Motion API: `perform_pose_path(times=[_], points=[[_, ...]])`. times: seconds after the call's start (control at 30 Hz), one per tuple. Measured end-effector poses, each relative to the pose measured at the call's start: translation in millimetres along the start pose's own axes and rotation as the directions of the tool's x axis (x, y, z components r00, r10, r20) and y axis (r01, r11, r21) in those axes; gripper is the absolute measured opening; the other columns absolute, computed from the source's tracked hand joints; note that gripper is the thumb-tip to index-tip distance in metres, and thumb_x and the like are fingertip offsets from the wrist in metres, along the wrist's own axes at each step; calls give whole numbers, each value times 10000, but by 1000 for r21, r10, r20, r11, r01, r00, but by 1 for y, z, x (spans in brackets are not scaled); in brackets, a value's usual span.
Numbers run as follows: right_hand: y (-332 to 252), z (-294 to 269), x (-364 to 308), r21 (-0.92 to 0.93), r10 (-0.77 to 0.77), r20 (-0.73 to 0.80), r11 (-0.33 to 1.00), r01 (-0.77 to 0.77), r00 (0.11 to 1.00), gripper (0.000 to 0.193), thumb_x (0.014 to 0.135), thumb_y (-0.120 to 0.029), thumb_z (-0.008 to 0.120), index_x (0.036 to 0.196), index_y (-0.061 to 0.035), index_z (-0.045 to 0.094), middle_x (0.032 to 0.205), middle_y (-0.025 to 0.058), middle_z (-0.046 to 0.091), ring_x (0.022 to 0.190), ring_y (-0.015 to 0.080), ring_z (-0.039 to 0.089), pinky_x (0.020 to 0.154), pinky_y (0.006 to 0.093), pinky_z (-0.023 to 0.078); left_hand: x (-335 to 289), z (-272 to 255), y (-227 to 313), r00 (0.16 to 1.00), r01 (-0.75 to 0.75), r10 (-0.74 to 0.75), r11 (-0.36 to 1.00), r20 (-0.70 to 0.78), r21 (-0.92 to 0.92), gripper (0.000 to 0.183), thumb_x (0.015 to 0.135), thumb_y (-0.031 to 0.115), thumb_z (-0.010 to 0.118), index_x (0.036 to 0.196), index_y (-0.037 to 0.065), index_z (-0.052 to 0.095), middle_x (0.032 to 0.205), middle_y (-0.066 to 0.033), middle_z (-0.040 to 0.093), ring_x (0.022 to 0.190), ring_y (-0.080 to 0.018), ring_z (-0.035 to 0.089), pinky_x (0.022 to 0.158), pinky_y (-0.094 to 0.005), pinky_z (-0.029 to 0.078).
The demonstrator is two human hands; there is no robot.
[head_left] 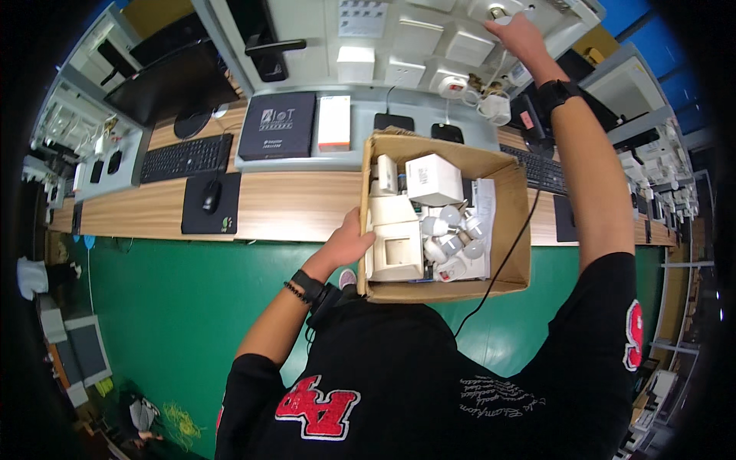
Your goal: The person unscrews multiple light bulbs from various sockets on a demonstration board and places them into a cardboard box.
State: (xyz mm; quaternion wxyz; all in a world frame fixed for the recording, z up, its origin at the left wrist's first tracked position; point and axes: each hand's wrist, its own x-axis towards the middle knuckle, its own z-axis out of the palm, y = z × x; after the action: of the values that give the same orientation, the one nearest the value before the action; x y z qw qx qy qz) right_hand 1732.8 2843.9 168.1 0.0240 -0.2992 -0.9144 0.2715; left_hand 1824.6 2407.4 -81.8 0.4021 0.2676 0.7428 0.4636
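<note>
My left hand (349,244) grips the left wall of an open cardboard box (512,230) held against my body. The box holds white plastic housings (394,230), a white cube-shaped box (434,179) and several white bulbs (452,238). My right hand (520,34) is stretched up and forward to a grey wall panel (307,23), its fingers closed around a bulb (498,13) in a socket at the top of the panel. A black watch is on my right wrist and a black band on my left.
A wooden desk (291,207) runs across, with a keyboard (185,157), a mouse (211,196) on a black pad, a monitor (172,84), a black case (277,125) and a white and orange box (334,123). Several white sockets and lamp holders (491,103) hang on the panel. Green floor lies below.
</note>
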Motion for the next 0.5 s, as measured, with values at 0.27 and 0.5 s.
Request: perform_pose_path(times=[0.27, 0.5], points=[[19, 8, 5, -81, -154, -418, 988, 132, 896, 714, 782, -586, 632, 1107, 42, 532, 962, 208, 642, 859, 310, 652, 748, 401, 527, 2, 2, -8, 999, 2, -2, 1000, 37, -2, 622, 832, 86, 488, 1397, -51, 266, 1340, -230, 447, 1257, -306, 441, 1066, -362, 332], [22, 34, 8, 997, 68, 16, 74, -21, 998, 488, 854, -360, 671, 1114, 17, 505, 1005, 177, 576, 897, 310, 624, 768, 374, 569, -2, 0, -12, 1000, -10, 9, 999, -29, -47, 607, 816, 211, 538, 1331, -46, 343, 1272, -283, 474, 1178, -393, 499, 1012, -397, 384]])
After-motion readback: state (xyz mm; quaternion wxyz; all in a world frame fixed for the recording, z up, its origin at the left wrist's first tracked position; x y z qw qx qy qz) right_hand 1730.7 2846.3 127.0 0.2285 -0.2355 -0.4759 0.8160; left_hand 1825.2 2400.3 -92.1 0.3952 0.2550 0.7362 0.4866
